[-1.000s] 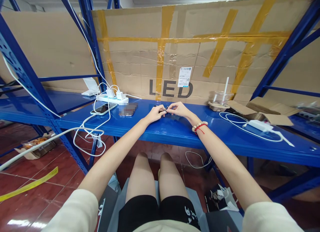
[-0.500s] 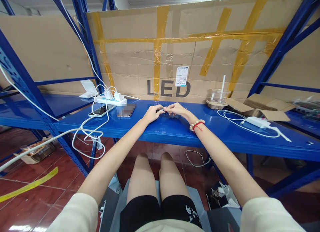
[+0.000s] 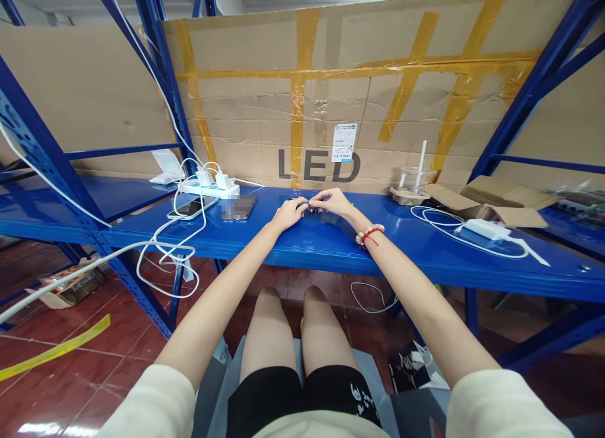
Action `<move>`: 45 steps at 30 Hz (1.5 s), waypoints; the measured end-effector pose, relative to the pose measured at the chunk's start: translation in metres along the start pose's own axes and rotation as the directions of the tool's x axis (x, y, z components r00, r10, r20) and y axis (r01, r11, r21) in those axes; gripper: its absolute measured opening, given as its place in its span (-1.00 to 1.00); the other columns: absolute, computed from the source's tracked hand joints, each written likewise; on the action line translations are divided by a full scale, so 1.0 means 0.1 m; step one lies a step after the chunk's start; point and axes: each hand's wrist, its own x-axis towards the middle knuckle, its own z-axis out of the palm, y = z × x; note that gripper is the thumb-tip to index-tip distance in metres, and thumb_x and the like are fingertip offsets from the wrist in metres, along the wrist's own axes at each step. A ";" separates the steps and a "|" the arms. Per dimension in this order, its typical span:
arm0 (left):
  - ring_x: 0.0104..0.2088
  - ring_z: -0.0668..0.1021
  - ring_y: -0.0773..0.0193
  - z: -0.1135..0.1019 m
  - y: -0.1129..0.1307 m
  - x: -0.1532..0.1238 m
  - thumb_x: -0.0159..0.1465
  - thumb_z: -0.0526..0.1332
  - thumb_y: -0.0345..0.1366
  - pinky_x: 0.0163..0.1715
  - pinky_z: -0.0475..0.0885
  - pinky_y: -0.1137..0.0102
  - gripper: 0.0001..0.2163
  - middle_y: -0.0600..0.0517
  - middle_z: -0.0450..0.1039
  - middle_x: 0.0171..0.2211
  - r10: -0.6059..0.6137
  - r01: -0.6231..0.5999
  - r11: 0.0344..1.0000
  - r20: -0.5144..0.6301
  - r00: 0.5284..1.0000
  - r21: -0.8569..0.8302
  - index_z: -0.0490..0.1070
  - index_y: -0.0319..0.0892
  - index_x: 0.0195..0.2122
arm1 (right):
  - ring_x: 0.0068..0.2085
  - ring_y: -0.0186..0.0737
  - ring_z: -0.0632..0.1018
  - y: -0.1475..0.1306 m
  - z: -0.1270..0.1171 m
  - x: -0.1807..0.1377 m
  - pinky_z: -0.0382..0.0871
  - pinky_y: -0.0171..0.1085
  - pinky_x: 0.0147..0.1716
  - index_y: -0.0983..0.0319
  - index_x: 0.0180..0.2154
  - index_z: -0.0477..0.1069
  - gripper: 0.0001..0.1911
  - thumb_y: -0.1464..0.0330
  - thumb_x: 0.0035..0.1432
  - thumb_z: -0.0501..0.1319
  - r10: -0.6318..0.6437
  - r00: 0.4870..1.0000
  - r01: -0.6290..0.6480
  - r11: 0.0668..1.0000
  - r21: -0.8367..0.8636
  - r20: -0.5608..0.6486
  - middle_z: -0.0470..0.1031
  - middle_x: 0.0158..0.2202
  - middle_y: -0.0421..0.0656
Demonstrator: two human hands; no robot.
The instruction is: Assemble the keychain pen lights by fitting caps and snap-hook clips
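Note:
My left hand (image 3: 289,213) rests at the blue shelf top (image 3: 255,239), its fingers closed around a small dark, shiny thing (image 3: 306,205). The kind of this thing is too small to make out. From the right, my right hand (image 3: 333,201) reaches in with thumb and fingers pinched at the same spot, touching the dark thing or a part of it. Small dark bits (image 3: 316,210) show just below the right fingertips. A beaded bracelet with a red string (image 3: 369,235) circles my right wrist.
Left of my hands lie a dark phone (image 3: 239,208), another phone (image 3: 193,208) and a white power strip (image 3: 210,189) with cables. To the right are a plastic cup with a straw (image 3: 416,179), an open cardboard box (image 3: 496,198) and a white adapter (image 3: 489,229). A cardboard panel (image 3: 246,129) stands behind.
My right hand has risen slightly and its fingers now point down more at the left fingertips. My left hand has turned a little and stays in nearly the same place.

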 end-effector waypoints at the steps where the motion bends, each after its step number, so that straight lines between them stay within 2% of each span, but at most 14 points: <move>1: -0.34 0.51 0.21 -0.01 0.01 -0.01 0.28 -0.05 -0.18 -0.30 0.35 0.38 -0.72 0.05 0.50 -0.44 -0.020 0.020 1.000 0.013 1.000 0.019 0.42 -0.09 -0.23 | -0.54 -0.35 0.42 0.00 0.00 0.00 0.27 -0.37 -0.60 0.34 -0.47 0.53 -0.56 0.08 -0.26 0.36 0.000 1.000 0.000 1.000 -0.003 0.004 0.52 -0.51 -0.08; 4: -0.19 0.51 0.14 -0.01 0.02 -0.02 0.29 -0.07 -0.13 -0.22 0.35 0.32 -0.72 0.05 0.52 -0.28 -0.049 0.048 0.997 0.026 0.998 0.062 0.39 -0.02 -0.16 | -0.55 -0.36 0.41 0.01 -0.01 0.00 0.27 -0.37 -0.60 0.34 -0.46 0.54 -0.58 0.11 -0.27 0.37 0.009 1.000 -0.010 1.000 -0.011 -0.007 0.52 -0.51 -0.08; 7: -0.09 0.48 0.13 0.01 -0.01 -0.02 0.30 -0.07 -0.15 -0.14 0.35 0.31 -0.73 0.05 0.49 -0.15 0.011 -0.012 0.999 0.036 0.999 0.032 0.38 -0.02 -0.16 | -0.57 -0.38 0.38 0.06 -0.02 0.01 0.27 -0.36 -0.59 0.34 -0.47 0.54 -0.60 0.14 -0.29 0.38 0.025 1.000 -0.026 0.999 -0.020 -0.009 0.52 -0.53 -0.09; 13: -0.26 0.51 0.24 0.08 -0.09 0.01 0.29 -0.03 -0.28 -0.18 0.36 0.37 -0.79 -0.01 0.49 -0.30 0.138 -0.135 0.988 0.041 0.990 -0.072 0.35 -0.18 -0.19 | -0.59 -0.41 0.36 0.16 -0.08 -0.01 0.26 -0.37 -0.61 0.35 -0.48 0.55 -0.61 0.16 -0.32 0.39 0.047 0.999 -0.046 0.998 -0.046 0.016 0.53 -0.50 -0.08; 18: -0.42 0.46 0.29 0.08 -0.11 0.01 0.28 -0.02 -0.29 -0.32 0.35 0.40 -0.84 0.04 0.40 -0.46 0.201 -0.197 0.976 0.031 0.979 -0.090 0.31 -0.20 -0.25 | -0.60 -0.43 0.35 0.14 -0.08 -0.03 0.22 -0.39 -0.63 0.38 -0.44 0.55 -0.58 0.16 -0.29 0.39 0.063 0.997 -0.060 0.995 -0.077 0.036 0.52 -0.50 -0.09; 25: -0.41 0.49 0.29 0.03 -0.07 -0.02 0.26 0.01 -0.33 -0.32 0.35 0.42 -0.93 0.07 0.41 -0.48 0.245 -0.244 0.965 0.000 0.970 -0.099 0.23 -0.17 -0.34 | -0.60 -0.45 0.33 0.11 -0.06 -0.03 0.17 -0.42 -0.64 0.38 -0.42 0.55 -0.55 0.10 -0.21 0.34 0.074 0.996 -0.069 0.993 -0.093 0.044 0.47 -0.55 -0.13; 33: -0.20 0.53 0.19 0.00 -0.05 -0.04 0.19 0.09 -0.39 -0.20 0.37 0.37 -0.98 0.01 0.50 -0.33 0.232 -0.231 0.972 -0.037 0.972 0.046 0.27 -0.16 -0.38 | -0.62 -0.46 0.32 0.15 -0.04 -0.03 0.16 -0.42 -0.66 0.38 -0.27 0.55 -0.46 0.10 -0.23 0.37 0.167 0.983 -0.158 0.981 -0.114 0.080 0.46 -0.57 -0.15; 41: -0.18 0.54 0.19 0.01 -0.05 -0.03 0.19 0.12 -0.35 -0.15 0.39 0.34 -0.93 0.00 0.53 -0.24 0.157 -0.154 0.987 -0.066 0.985 0.045 0.34 -0.15 -0.30 | -0.64 -0.47 0.31 0.14 -0.02 0.00 0.13 -0.43 -0.68 0.38 -0.26 0.54 -0.45 0.10 -0.24 0.38 0.181 0.981 -0.173 0.979 -0.108 0.074 0.42 -0.62 -0.19; 45: -0.21 0.54 0.21 -0.01 -0.01 -0.05 0.18 0.13 -0.37 -0.15 0.39 0.35 -0.85 0.03 0.54 -0.28 0.145 -0.143 0.989 -0.068 0.987 0.029 0.36 -0.13 -0.21 | -0.65 -0.47 0.31 0.10 0.00 -0.01 0.13 -0.44 -0.68 0.38 -0.27 0.54 -0.48 0.11 -0.22 0.39 0.216 0.974 -0.209 0.972 -0.103 0.068 0.40 -0.65 -0.21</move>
